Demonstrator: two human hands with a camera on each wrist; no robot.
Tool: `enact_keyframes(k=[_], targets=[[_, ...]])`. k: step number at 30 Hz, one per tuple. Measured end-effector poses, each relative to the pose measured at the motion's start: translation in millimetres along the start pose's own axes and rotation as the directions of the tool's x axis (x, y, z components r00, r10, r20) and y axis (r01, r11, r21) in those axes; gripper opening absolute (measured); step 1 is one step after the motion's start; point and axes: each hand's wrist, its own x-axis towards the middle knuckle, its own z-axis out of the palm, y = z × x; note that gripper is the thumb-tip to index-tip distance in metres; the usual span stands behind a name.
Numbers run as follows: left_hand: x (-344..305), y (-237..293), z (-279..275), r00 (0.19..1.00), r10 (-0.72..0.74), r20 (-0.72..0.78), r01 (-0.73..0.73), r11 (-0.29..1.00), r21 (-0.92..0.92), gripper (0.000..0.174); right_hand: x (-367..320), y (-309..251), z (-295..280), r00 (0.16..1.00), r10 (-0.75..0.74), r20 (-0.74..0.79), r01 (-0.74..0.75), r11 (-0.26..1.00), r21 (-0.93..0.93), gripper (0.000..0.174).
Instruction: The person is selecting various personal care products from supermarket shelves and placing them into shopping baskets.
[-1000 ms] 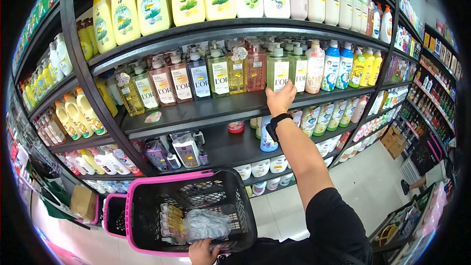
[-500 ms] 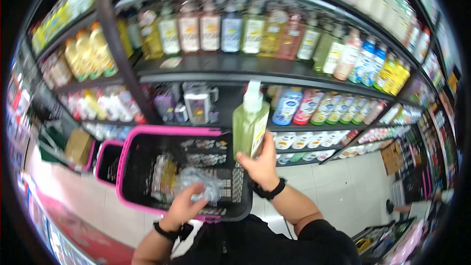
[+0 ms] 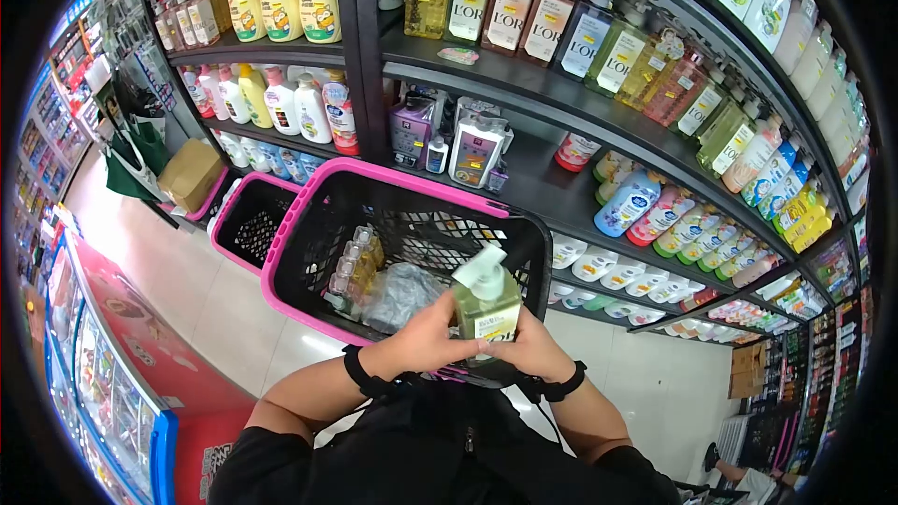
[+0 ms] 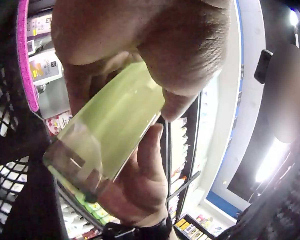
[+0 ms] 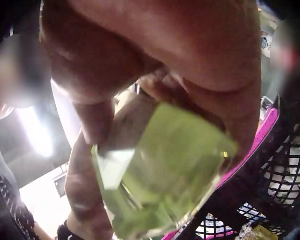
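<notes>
A green pump bottle [image 3: 488, 304] with a pale pump top is held upright over the basket's near right part in the head view. My left hand [image 3: 423, 339] grips its left side and my right hand [image 3: 535, 348] its right side, thumbs near each other at the front. In the left wrist view the green bottle [image 4: 110, 125] lies between both hands, its clear base showing. The right wrist view shows the bottle [image 5: 165, 165] close up under the fingers. Below, the black basket with a pink rim [image 3: 277, 266] holds small bottles [image 3: 357, 264] and a grey plastic-wrapped bundle [image 3: 402, 297].
Shelves [image 3: 561, 112] of pump bottles and jugs run across the back and right. A second, smaller basket [image 3: 254, 224] stands left of the large one, near a cardboard box [image 3: 190, 176]. A glass-fronted cabinet [image 3: 112, 411] is at the lower left.
The green bottle came off the middle shelf in my right hand and moved over the basket. My left hand left the basket and took hold of the bottle too. The head view turned left.
</notes>
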Motion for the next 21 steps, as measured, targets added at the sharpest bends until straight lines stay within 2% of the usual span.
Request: enact_keyframes(k=[1,4,5,8,9,12,13,16,21], targets=[[-0.5,11.8,-6.2,0.997,0.039,0.060,-0.043,0.997,0.057,0.077,-0.1,-2.2,0.9,0.999,-0.002,0.052,0.001,1.000,0.020,0.071],[-1.9,8.8,-26.0,0.974,0.148,0.170,-0.183,0.961,0.209,0.079,-5.1,19.3,8.2,1.000,-0.026,0.003,0.026,0.996,-0.090,0.069],[-8.4,11.5,-31.2,0.980,0.135,0.144,-0.148,0.985,0.086,0.081,-8.5,22.3,11.4,0.998,-0.050,-0.029,0.045,0.990,-0.137,0.070],[-22.0,10.9,-52.0,0.986,0.155,0.061,-0.159,0.984,0.077,0.082,-12.4,45.2,14.4,0.997,-0.011,-0.079,-0.002,0.986,-0.165,0.071],[-21.5,16.7,-57.8,0.962,0.271,0.034,-0.273,0.957,0.099,0.074,-12.5,44.2,16.7,0.996,-0.015,-0.089,-0.003,0.979,-0.205,0.071],[-17.3,49.0,-83.1,0.940,0.270,0.207,-0.334,0.846,0.416,0.062,-8.6,31.3,24.2,0.993,-0.047,-0.109,0.005,0.933,-0.359,0.070],[-13.3,50.8,-83.6,0.907,0.371,0.199,-0.421,0.796,0.435,0.051,-7.2,24.6,27.4,0.992,-0.069,-0.109,0.015,0.902,-0.432,0.070],[-8.0,60.6,-92.4,0.904,0.330,0.273,-0.428,0.687,0.587,0.041,-2.7,29.0,35.7,0.985,-0.130,-0.111,0.049,0.837,-0.545,0.068],[6.9,52.8,-107.2,0.924,0.159,0.347,-0.362,0.659,0.660,0.027,4.5,41.4,48.2,0.976,-0.131,-0.176,-0.005,0.788,-0.615,0.067]])
